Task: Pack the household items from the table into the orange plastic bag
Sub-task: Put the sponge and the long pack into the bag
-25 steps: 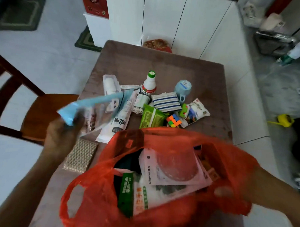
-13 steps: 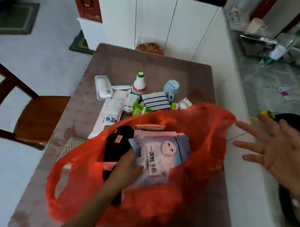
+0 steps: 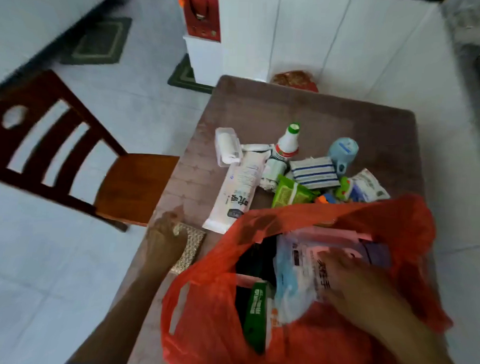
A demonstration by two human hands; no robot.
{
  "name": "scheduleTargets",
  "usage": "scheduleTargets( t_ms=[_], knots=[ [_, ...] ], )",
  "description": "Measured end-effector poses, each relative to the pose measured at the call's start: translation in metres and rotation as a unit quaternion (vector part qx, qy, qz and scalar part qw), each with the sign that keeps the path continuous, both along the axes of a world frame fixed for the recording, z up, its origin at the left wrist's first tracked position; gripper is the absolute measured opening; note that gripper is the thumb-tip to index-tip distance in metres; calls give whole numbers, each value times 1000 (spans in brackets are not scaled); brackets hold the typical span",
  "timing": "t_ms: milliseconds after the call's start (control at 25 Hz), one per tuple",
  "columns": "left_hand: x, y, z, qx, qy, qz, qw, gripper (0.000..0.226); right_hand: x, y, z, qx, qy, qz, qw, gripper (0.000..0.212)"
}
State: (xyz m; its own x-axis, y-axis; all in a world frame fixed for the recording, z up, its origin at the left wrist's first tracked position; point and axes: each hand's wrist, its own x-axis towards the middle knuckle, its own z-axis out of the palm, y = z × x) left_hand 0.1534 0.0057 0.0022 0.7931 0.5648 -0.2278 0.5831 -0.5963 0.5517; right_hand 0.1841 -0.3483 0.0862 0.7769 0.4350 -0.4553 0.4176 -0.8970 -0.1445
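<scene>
The left hand (image 3: 164,237) lay on the woven scouring pad (image 3: 189,248) at the bench (image 3: 317,113) edge, fingers curled over its near end, apparently to lift it next. The right hand (image 3: 347,283) reached into the orange plastic bag (image 3: 411,223), pressing the blue packet (image 3: 295,276) down, probably to make room; its grip could not be made out. Bottle (image 3: 288,141), striped cloth (image 3: 314,172) and white tube (image 3: 240,187) waited beyond the bag.

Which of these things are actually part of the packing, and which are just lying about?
Part of the job: orange bag; left hand on the woven pad; right hand on the blue packet in the bag; white bottle; striped cloth; green pack.

Lying about: wooden chair; floor mat; red gift bag.
</scene>
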Motion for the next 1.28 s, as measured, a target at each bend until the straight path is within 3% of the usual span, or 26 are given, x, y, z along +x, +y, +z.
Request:
scheduleTargets(
  t_ms=[80,120,240,360,400,480,520,600,640,720,800,880,960,1000,1080,1160,1200,1280],
  knots=[
    [-7,25,-44,-11,152,-77,985,72,-4,-23,13,-17,-30,-110,993,82],
    [-9,30,-62,-26,162,-85,983,77,-7,-34,22,-33,-50,-153,986,90],
    [-11,18,-65,-141,54,-29,988,60,-14,-61,42,-30,-55,-220,974,91],
    [1,36,-8,-175,-68,50,981,47,-10,-66,59,7,-86,-245,966,78],
    [2,39,25,-220,-135,64,964,49,-7,-65,63,5,-106,-254,961,77],
    [-4,30,88,-345,-248,-19,905,54,-3,-65,65,5,-133,-265,955,77],
    [-9,12,108,-405,-248,-93,875,57,-1,-65,65,17,-144,-261,954,75],
    [-18,-53,129,-492,-156,-221,827,56,0,-63,65,39,-158,-252,954,69],
    [-17,-91,128,-489,-108,-256,827,54,0,-62,65,45,-165,-252,952,66],
    [-8,-156,115,-349,-50,-297,887,53,0,-60,64,45,-181,-256,948,61],
    [6,-172,101,-227,-101,-248,936,51,0,-63,62,30,-192,-267,944,57],
    [25,-146,88,-211,-193,-165,944,33,1,-64,59,24,-195,-278,940,52],
    [44,-105,65,-167,-214,-78,959,20,-2,-60,53,17,-191,-287,938,50],
    [54,-86,50,-127,-182,-51,974,20,-5,-58,52,16,-188,-295,937,50],
    [74,-60,5,-65,-12,-47,997,42,-11,-55,51,32,-174,-314,933,51],
    [85,-48,-34,-54,160,-68,983,76,-14,-53,44,31,-160,-311,936,49],
    [94,-50,-57,-66,182,-67,979,85,-14,-56,37,23,-161,-312,936,48],
    [97,-43,-66,-104,145,-50,983,89,-18,-55,41,28,-160,-303,939,50]
  ],
)
